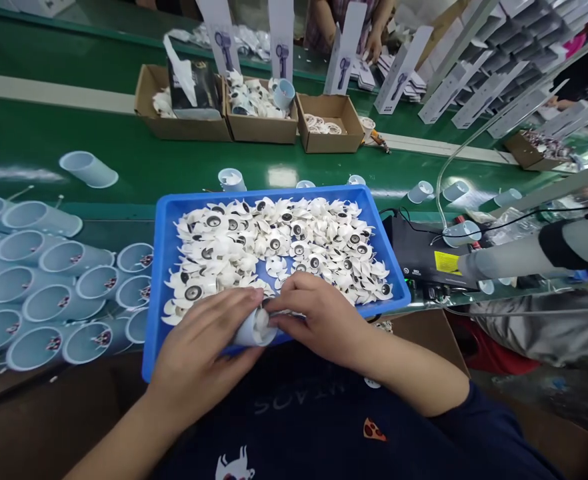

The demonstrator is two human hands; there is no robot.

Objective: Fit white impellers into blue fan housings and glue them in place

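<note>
My left hand (209,340) is closed around a light blue plastic cylinder (247,331), tilted with its mouth toward the right. White fan blades (261,327) show inside that mouth. At the rim, my right hand (319,313) has its thumb and fingers pinched together; what lies between them is mostly hidden. Both hands are over the near edge of a blue tray (399,283), which is heaped with white fan impellers (274,243), many showing dark round hubs.
Rows of light blue cylinders (34,250) with wires inside lie stacked at left. Several cylinders stand on the green conveyor (174,167) behind the tray. Cardboard boxes (261,130) of parts sit farther back. At right are a black device (419,257) and a grey hose (519,253). Another person's hands (374,47) work across the line.
</note>
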